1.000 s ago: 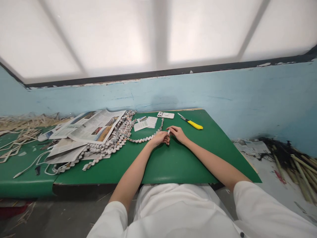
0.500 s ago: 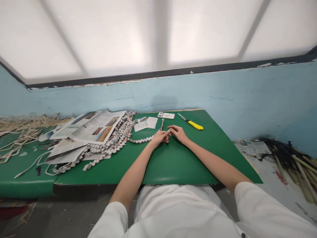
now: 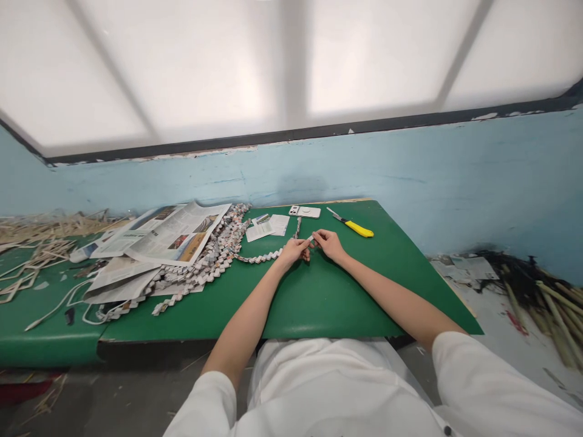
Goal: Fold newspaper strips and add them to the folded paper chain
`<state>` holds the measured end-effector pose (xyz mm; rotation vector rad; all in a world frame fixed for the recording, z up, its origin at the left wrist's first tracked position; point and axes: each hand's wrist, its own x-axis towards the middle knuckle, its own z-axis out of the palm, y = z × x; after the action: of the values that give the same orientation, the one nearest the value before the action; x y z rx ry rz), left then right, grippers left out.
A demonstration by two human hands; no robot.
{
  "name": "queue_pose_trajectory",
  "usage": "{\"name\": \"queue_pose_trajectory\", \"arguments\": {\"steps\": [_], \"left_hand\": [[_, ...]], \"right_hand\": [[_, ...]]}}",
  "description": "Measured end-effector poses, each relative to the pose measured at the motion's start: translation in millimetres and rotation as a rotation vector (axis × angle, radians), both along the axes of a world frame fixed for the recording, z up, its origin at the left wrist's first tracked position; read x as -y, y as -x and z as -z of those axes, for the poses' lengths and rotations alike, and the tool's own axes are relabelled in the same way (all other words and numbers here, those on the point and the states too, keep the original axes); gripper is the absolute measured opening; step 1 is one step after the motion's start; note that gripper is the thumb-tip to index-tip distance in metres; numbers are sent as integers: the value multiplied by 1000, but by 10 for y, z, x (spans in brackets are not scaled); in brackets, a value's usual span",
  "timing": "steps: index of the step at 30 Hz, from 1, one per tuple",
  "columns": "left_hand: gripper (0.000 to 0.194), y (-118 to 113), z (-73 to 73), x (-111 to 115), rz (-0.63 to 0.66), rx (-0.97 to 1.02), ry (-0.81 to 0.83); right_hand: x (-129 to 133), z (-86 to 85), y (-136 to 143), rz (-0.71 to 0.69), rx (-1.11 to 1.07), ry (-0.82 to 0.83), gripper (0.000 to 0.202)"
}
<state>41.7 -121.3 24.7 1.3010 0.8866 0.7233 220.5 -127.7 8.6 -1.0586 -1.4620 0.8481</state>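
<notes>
Head view: small paper piece (image 3: 311, 239), pinched in my left fingers (image 3: 303, 244) and right fingers (image 3: 320, 236) over the tabletop (image 3: 314, 309), presumably for steadiness; folded-paper chain (image 3: 260, 258), lying slack leftward; yellow-handled knife (image 3: 359, 229), beyond my right fingers, likely set clear yet reachable.

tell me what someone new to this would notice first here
Probably the yellow-handled knife, vivid against the green tabletop, beyond the right hand. Next, the heap of folded-paper chains on the left, partly covered by newspaper sheets. Then the left hand, meeting the right one in the middle, with a small pale piece between their fingers.
</notes>
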Motion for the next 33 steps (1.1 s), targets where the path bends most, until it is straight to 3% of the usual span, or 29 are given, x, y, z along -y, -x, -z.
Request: {"name": "queue_pose_trajectory", "arguments": {"steps": [12,18,24,33], "left_hand": [[44,-7,-17,27,54,-89,-51],[41,-24,10,-3,-74,-41,-34],[38,12,12,-41,-216,32,-120],[34,15,78,-89,-171,-41,-224]], "right_hand": [[67,-79,-3,-53,74,23,55],[45,-43,-9,-15,64,11,57],[100,-83,-8,-103,110,4,52],[130,-66,45,-214,347,-79,57]]}}
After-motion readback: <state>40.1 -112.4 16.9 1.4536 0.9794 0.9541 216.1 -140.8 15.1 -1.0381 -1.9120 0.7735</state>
